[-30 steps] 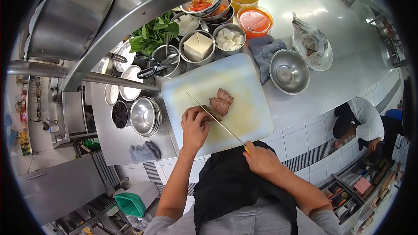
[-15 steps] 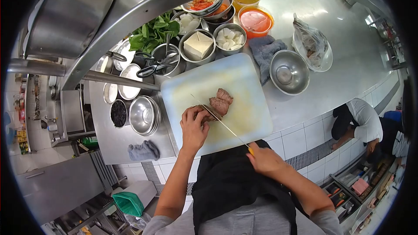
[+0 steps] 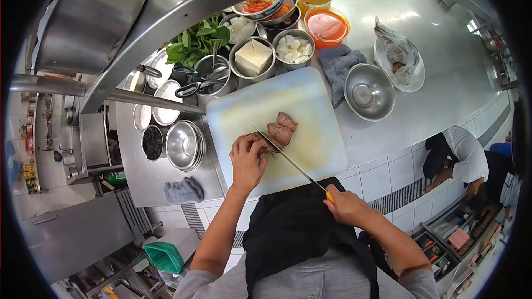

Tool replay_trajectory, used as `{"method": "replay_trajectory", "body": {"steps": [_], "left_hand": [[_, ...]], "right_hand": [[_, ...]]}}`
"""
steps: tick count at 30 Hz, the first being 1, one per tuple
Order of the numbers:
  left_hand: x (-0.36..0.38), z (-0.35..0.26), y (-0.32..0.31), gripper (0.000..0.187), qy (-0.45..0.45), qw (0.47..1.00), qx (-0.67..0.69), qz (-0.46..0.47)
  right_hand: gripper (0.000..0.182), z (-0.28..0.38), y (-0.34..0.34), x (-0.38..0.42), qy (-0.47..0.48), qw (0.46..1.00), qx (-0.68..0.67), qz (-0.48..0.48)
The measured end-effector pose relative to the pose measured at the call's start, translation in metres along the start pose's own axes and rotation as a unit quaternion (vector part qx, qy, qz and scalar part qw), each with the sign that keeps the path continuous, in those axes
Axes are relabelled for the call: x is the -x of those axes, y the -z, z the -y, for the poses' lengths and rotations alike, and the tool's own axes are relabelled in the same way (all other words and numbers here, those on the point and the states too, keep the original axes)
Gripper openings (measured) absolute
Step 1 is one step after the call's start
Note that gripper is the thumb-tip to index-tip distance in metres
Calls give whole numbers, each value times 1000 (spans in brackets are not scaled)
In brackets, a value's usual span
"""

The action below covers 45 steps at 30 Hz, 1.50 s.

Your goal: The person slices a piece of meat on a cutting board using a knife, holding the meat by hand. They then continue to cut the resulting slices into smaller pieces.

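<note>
A pale cutting board (image 3: pixel 310 94) lies on the steel counter, and brown cooked meat (image 3: pixel 281 130) sits near its middle, with cut pieces to the right of the blade. My left hand (image 3: pixel 246 158) has its fingers curled over the left part of the meat, holding it against the board. My right hand (image 3: pixel 344 206) is closed round the yellow handle of a long knife (image 3: pixel 296 166). The blade runs up and left across the meat, close beside my left fingertips. The meat under my left fingers is mostly hidden.
Behind the board stand a pot with a tofu block (image 3: pixel 254 58), a bowl of white chunks (image 3: pixel 293 49), leafy greens (image 3: pixel 198 39) and an orange tub (image 3: pixel 326 26). A steel bowl (image 3: pixel 369 92) and grey cloth (image 3: pixel 339 66) lie right. Stacked bowls (image 3: pixel 184 145) stand left. Another person (image 3: pixel 460 155) crouches at right.
My right hand has drawn the knife back, right and slightly down, so its tip is now nearer the meat. My left hand stays on the meat.
</note>
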State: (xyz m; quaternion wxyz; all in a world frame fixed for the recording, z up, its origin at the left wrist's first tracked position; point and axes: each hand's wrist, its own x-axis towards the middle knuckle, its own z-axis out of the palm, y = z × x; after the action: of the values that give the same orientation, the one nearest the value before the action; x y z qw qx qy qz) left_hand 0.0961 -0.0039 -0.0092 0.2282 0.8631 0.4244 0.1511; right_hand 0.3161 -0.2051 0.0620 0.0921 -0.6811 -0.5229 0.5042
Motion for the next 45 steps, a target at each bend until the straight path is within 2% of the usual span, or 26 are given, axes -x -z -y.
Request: {"method": "replay_trajectory", "body": {"steps": [2, 4, 6, 11, 13, 14, 16, 20, 26, 29, 34, 36, 45], "left_hand": [[2, 1, 1, 44, -5, 1000, -7, -1], [0, 0, 0, 43, -9, 1000, -8, -11], [-9, 7, 5, 43, -4, 1000, -10, -13], [-13, 13, 9, 41, -8, 1000, -22, -21], [-8, 14, 6, 41, -13, 1000, -14, -22], [-6, 13, 6, 41, -8, 1000, -16, -22], [-8, 10, 7, 41, 1, 1000, -11, -27], [-5, 13, 6, 40, -16, 999, -23, -33], [-4, 16, 7, 42, -20, 999, -6, -46], [1, 17, 2, 38, -52, 996, 23, -74], [12, 7, -3, 37, -84, 994, 19, -69], [11, 6, -2, 40, -53, 995, 40, -72], [14, 2, -6, 39, -26, 998, -9, -65]], "right_hand": [[30, -3, -6, -6, -15, 1000, -2, 21], [30, -12, -26, -45, 61, 996, 6, -62], [31, -4, -26, -64, 58, 997, 11, -58], [31, -16, -28, -36, 74, 995, -5, -68], [30, -8, -7, -1, -24, 1000, 12, 13], [30, -11, -13, -9, -22, 1000, 13, 17], [28, -21, -33, -36, 47, 997, 8, -52], [30, -1, -39, -74, 50, 996, 18, -76], [29, -44, -43, -38, 72, 992, -33, -100], [28, -48, -35, -6, 49, 994, -46, -89], [31, -33, -25, 18, -4, 984, -35, -174], [31, -22, -18, 24, -7, 985, -19, -172], [31, 7, -9, 46, -11, 991, 48, -125]]}}
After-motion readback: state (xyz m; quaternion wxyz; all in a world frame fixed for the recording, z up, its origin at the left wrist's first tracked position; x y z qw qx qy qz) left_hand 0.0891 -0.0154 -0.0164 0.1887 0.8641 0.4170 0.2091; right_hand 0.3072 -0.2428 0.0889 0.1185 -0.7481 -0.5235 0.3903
